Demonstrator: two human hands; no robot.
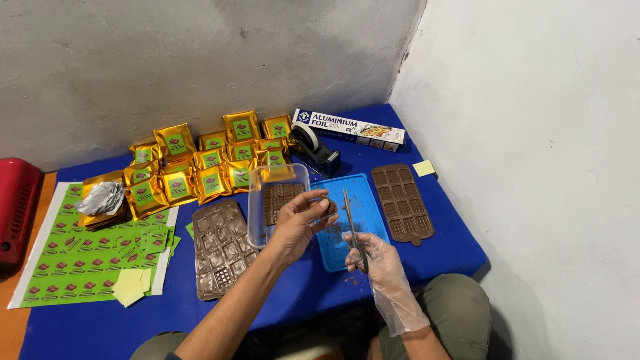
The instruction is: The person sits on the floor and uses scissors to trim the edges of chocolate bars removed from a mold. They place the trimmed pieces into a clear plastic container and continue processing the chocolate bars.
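Note:
My left hand is bare and pinches a small brown chocolate piece over the edge of a blue cutting board. My right hand, in a clear plastic glove, grips a pair of scissors whose blades point up toward the piece. A clear plastic container with chocolate inside stands just left of the hands. Brown crumbs lie on the board and on the blue tabletop near my right hand.
Brown chocolate moulds lie left and right of the board. Several gold pouches stand at the back, beside a tape dispenser and a foil box. Green label sheets, crumpled foil and a red appliance are at the left.

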